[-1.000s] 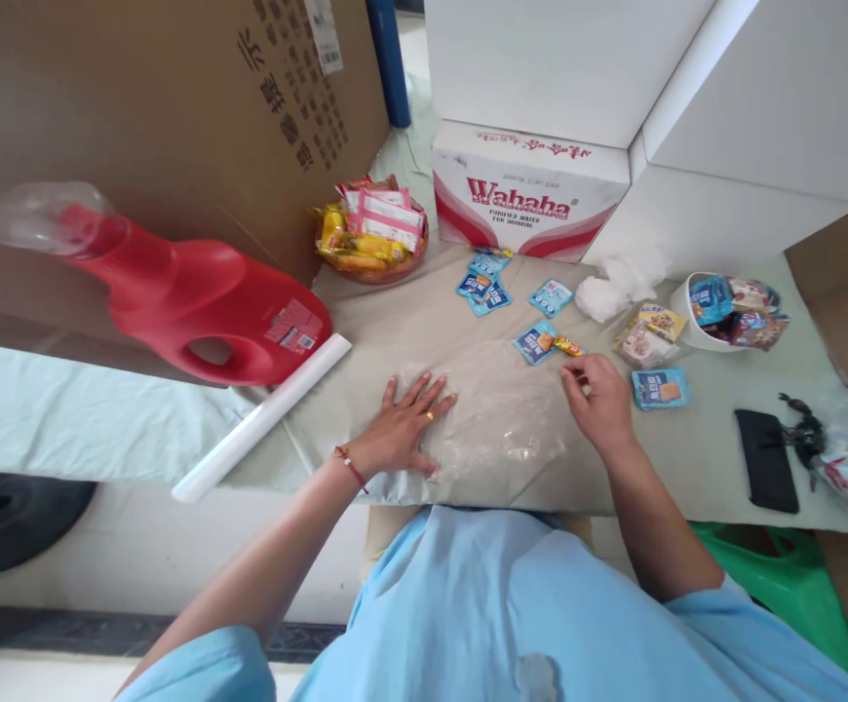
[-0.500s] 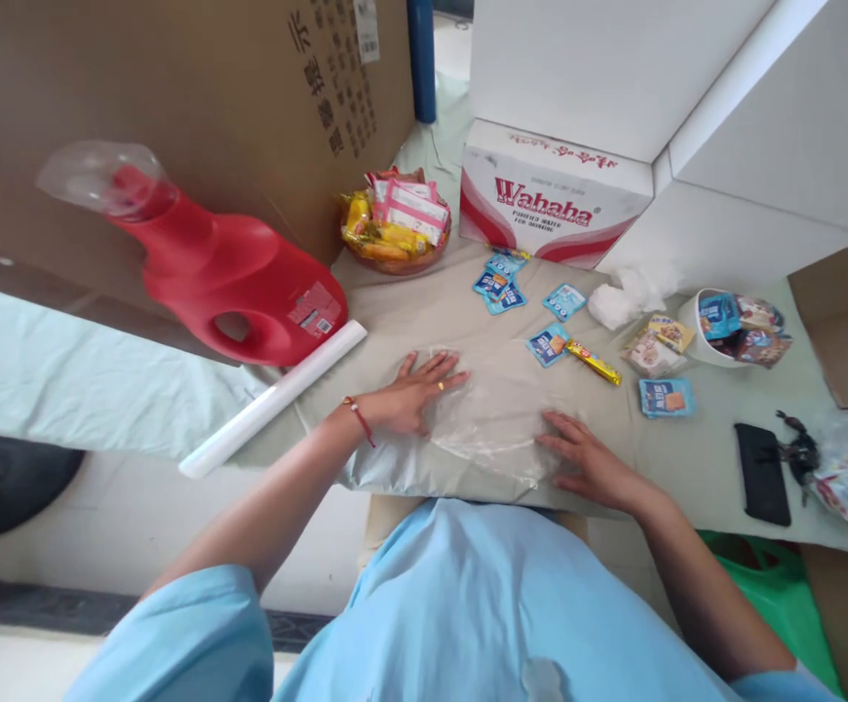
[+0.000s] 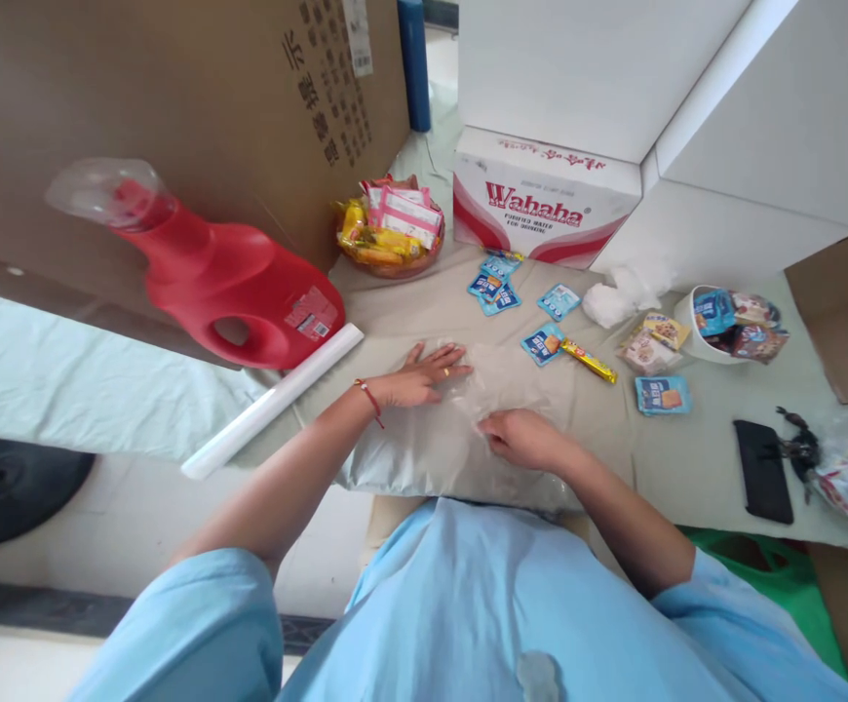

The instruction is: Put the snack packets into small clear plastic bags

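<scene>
Lying at the front edge of the grey-green cloth-covered counter (image 3: 694,458), the thin clear plastic sheet (image 3: 431,453) is pressed by the left hand (image 3: 424,375), fingers spread flat. The right hand (image 3: 522,439) fingers pinch its crumpled middle.

A storeroom packing corner, seemingly. Cartons (image 3: 175,97) and a Wahaha water box (image 3: 541,207) rise beyond the right hand (image 3: 522,439) gripping plastic film (image 3: 445,450).

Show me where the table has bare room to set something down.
Bare cloth lies between blue packet and black phone, and between red jug, basket and left hand. Packets crowd from Wahaha box to white bowl. Right hand pinches the plastic sheet.
</scene>
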Available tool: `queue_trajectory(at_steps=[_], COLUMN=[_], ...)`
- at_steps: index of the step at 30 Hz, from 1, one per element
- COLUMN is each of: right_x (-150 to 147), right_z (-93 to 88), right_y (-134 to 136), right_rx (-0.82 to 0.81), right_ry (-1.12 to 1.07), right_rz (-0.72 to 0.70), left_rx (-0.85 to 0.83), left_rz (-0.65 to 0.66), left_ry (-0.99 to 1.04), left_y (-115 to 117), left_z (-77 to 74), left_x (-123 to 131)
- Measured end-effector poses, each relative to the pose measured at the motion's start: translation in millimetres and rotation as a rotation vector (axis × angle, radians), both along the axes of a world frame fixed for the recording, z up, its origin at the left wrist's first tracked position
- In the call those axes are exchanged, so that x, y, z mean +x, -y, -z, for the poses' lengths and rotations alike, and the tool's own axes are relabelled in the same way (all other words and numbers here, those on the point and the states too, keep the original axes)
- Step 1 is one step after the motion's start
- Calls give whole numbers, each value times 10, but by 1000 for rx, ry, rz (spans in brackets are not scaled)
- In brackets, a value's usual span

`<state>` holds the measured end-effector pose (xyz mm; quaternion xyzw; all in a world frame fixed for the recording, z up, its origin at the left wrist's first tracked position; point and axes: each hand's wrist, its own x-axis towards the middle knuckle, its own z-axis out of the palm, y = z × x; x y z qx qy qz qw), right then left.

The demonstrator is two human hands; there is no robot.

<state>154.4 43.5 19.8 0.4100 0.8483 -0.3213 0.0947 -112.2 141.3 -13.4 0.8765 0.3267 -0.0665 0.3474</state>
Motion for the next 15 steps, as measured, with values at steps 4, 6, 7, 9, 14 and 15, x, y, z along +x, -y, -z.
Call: queue_trajectory(at_steps=[4, 6, 7, 9, 14, 15], right_x=[29, 115, 163, 253, 370, 379], right_z=[74, 143, 182, 256, 333, 329], right_y=[124, 141, 142, 132, 23, -11], right_rx=[66, 48, 26, -82, -717, -827], right_ry=[51, -45, -131, -354, -804, -849], right_rz=[91, 145, 190, 342, 915, 985], left_rx=[-75, -99, -102, -87, -48, -43], left_rz=[-96, -169, -201, -237, -199, -190], left_ry=[124, 153, 158, 164, 170, 170], left_y=[-8, -8, -7, -4, 13, 19], left_z=[-6, 13, 30, 74, 142, 142], left_x=[-20, 0, 14, 42, 46, 37])
